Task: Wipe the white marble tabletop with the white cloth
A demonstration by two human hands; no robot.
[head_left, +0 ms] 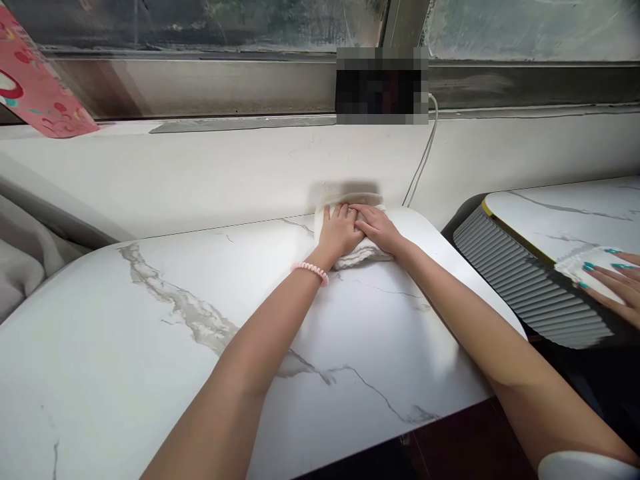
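Observation:
A folded white cloth (367, 253) lies at the far edge of the white marble-patterned table (140, 360), against the wall. My left hand (341, 231), with a pink coiled band on its wrist, rests flat on the cloth with fingers stretched forward. My right hand (379, 227) also lies flat on it, its fingers reaching over toward the left hand's fingertips and touching them. Both palms press down from above, and neither hand's fingers wrap round the cloth. The cloth's middle is hidden under the hands, while its back edge stands up against the wall.
At the right, another person's hand (617, 280) with teal nails lies on a white cloth (575, 263) on a second marble-patterned table (545, 213) with grey ribbed sides. A cable (424, 160) hangs down the wall. Grey fabric (23, 250) borders the left; a pink printed item (47, 87) hangs upper left.

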